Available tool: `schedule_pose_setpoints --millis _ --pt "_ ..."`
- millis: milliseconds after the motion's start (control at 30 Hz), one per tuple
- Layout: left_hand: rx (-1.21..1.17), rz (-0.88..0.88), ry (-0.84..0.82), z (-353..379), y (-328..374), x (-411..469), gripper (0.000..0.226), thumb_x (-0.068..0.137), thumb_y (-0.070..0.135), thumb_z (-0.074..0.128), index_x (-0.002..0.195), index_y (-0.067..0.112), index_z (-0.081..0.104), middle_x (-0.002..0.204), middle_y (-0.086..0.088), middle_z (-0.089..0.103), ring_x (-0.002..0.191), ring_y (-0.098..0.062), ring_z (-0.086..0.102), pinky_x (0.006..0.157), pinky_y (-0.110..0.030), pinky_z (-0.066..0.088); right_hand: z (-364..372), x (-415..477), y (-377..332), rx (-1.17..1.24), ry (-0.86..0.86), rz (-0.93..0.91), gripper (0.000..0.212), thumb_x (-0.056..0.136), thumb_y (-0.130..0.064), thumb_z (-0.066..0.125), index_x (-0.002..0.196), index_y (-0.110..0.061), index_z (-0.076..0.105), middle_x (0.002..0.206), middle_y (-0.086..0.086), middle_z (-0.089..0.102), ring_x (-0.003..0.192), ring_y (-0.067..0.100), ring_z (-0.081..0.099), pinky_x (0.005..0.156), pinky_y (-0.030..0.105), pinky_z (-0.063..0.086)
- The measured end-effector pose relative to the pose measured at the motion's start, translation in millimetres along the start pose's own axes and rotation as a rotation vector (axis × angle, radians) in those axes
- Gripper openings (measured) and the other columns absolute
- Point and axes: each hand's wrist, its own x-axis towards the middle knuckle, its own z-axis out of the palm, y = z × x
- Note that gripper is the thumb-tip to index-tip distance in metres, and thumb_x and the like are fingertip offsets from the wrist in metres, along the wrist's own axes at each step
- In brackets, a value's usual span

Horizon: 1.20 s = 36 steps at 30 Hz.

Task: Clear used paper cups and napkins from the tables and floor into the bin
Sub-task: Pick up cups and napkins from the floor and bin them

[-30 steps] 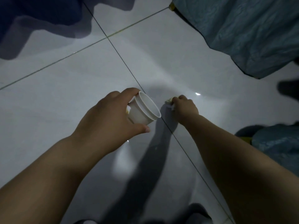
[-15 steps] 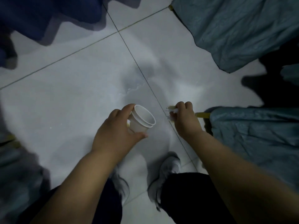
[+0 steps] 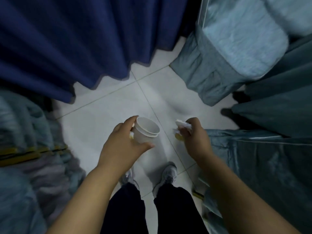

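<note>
At the bottom of the frame I see dark trousers (image 3: 170, 208) and a pair of grey shoes (image 3: 166, 174) planted on the white tiled floor (image 3: 104, 115). Two bare forearms run up from the lower corners towards the middle.

The left hand (image 3: 121, 142), just left of centre, grips the paper cups (image 3: 146, 131). They are plain white, with the mouth tilted up and to the right. A second rim shows just under the first, so I read them as two cups nested together. The fingers curl round the far wall and the thumb presses the near one.

The right hand (image 3: 194, 137), just right of centre, pinches a crumpled white napkin (image 3: 183, 124) in clenched fingers. A small yellow scrap (image 3: 178, 136) is tucked beneath it, too small for me to name. Cups and napkin are both held above the floor, apart from each other.

Further up the frame, a teal cover (image 3: 270, 157) fills the right side and a blurred grey-blue cover (image 3: 25, 132) the left. A navy pleated cloth (image 3: 76, 39) hangs across the upper left, and a pale blue cover (image 3: 236, 39) sits at the upper right.
</note>
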Motion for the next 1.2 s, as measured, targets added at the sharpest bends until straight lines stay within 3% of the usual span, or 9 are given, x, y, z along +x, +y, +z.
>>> schedule_pose_setpoints --millis 67,200,400,533,633,867,1000,1100,1200 --pt "-0.054 0.034 0.030 -15.3 17.2 -15.8 0.077 0.062 0.048 0.079 0.128 0.042 0.041 0.118 0.014 0.052 0.101 -0.006 0.050 0.082 -0.027 0.043 -20.5 -17.1 -27.2 0.047 0.044 -0.019 0.012 0.095 -0.024 0.054 0.094 -0.016 0.046 0.076 -0.015 0.052 0.066 -0.006 0.055 0.054 0.008 0.039" --pt "-0.173 0.116 0.034 -43.2 51.8 -37.6 0.068 0.063 0.045 0.080 0.121 0.041 0.046 0.117 0.013 0.057 0.103 -0.010 0.055 0.082 -0.027 0.049 -51.8 -52.1 -70.1 0.059 0.167 -0.012 0.017 0.094 -0.035 0.054 0.097 -0.020 0.047 0.080 -0.008 0.055 0.079 0.016 0.057 0.066 0.035 0.051" --pt "-0.199 0.372 -0.005 -93.2 109.0 -65.7 0.055 0.065 0.035 0.081 0.106 0.046 0.046 0.099 0.027 0.055 0.092 0.002 0.055 0.066 -0.009 0.039 -85.9 -121.2 -126.0 0.188 0.488 -0.021 0.016 0.093 -0.031 0.055 0.091 -0.017 0.048 0.072 -0.010 0.052 0.064 0.002 0.049 0.057 0.020 0.039" --pt "-0.228 0.508 -0.062 -116.4 140.2 -91.0 0.059 0.063 0.033 0.083 0.113 0.040 0.053 0.104 0.026 0.060 0.091 0.013 0.055 0.070 -0.010 0.043 -106.0 -184.8 -148.3 0.268 0.645 -0.011 0.014 0.092 -0.030 0.057 0.091 -0.018 0.051 0.073 -0.009 0.057 0.061 -0.007 0.051 0.052 0.008 0.039" --pt "-0.272 0.609 -0.127 -119.1 169.8 -116.6 0.059 0.064 0.026 0.085 0.114 0.038 0.055 0.100 0.029 0.059 0.085 0.020 0.053 0.063 0.001 0.040 -131.8 -234.1 -156.6 0.282 0.727 0.005 0.010 0.091 -0.030 0.057 0.089 -0.021 0.052 0.075 -0.008 0.059 0.061 -0.007 0.051 0.049 0.006 0.039" --pt "-0.303 0.866 -0.306 -84.6 243.9 -201.4 0.060 0.062 0.025 0.085 0.114 0.035 0.057 0.099 0.023 0.061 0.082 0.018 0.055 0.061 0.001 0.040 -192.4 -350.7 -141.8 0.330 1.097 0.064 0.017 0.089 -0.033 0.060 0.080 -0.023 0.051 0.068 -0.009 0.056 0.059 0.000 0.049 0.055 0.014 0.039" --pt "-0.311 0.972 -0.438 -46.7 271.4 -266.5 0.061 0.062 0.027 0.085 0.115 0.038 0.057 0.099 0.021 0.062 0.084 0.011 0.057 0.063 -0.003 0.042 -214.7 -424.9 -109.5 0.440 1.243 0.108 0.017 0.088 -0.036 0.062 0.081 -0.024 0.052 0.073 -0.006 0.060 0.069 0.019 0.057 0.070 0.039 0.050" --pt "-0.312 1.033 -0.518 -9.4 284.0 -324.2 0.060 0.061 0.029 0.086 0.108 0.048 0.055 0.099 0.023 0.062 0.087 0.009 0.058 0.068 -0.010 0.043 -227.1 -489.7 -78.5 0.463 1.364 0.129 0.014 0.088 -0.034 0.061 0.083 -0.024 0.053 0.075 -0.006 0.059 0.068 0.013 0.053 0.070 0.037 0.050" --pt "-0.305 1.078 -0.582 33.4 286.9 -389.2 0.056 0.062 0.031 0.084 0.102 0.052 0.052 0.099 0.025 0.060 0.085 0.016 0.055 0.063 -0.007 0.042 -237.3 -558.3 -41.9 0.494 1.451 0.148 0.012 0.089 -0.031 0.061 0.085 -0.023 0.055 0.076 -0.006 0.060 0.067 0.010 0.054 0.070 0.037 0.051"
